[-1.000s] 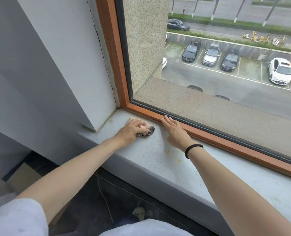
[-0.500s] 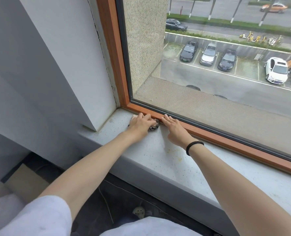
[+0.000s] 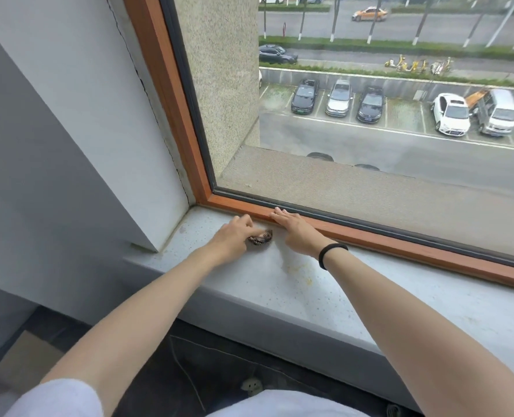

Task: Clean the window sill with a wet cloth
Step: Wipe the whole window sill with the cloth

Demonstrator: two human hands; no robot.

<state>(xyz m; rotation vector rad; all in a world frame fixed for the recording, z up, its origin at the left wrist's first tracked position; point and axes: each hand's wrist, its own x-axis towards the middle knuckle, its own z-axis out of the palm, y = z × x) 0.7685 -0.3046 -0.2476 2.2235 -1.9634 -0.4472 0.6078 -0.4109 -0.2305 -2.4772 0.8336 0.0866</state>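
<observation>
The pale speckled window sill (image 3: 355,296) runs from the left corner to the right edge. My left hand (image 3: 234,234) holds a small dark wadded cloth (image 3: 261,237) against the sill near the corner; most of the cloth is hidden under the fingers. My right hand (image 3: 295,230) lies flat just right of the cloth, with straight fingers touching the orange-brown window frame (image 3: 400,239). A black band circles the right wrist. Yellowish stains (image 3: 298,270) mark the sill below the right hand.
A white wall pillar (image 3: 84,130) juts out at the left and meets the sill at the corner. Glass fills the frame, with a car park outside. Below the sill is dark floor with a cardboard piece (image 3: 30,359) at the lower left.
My left hand pushed the cloth up to the frame, then drew it back a little towards the sill's middle. My right hand has stayed flat at the frame. The camera tilted upward.
</observation>
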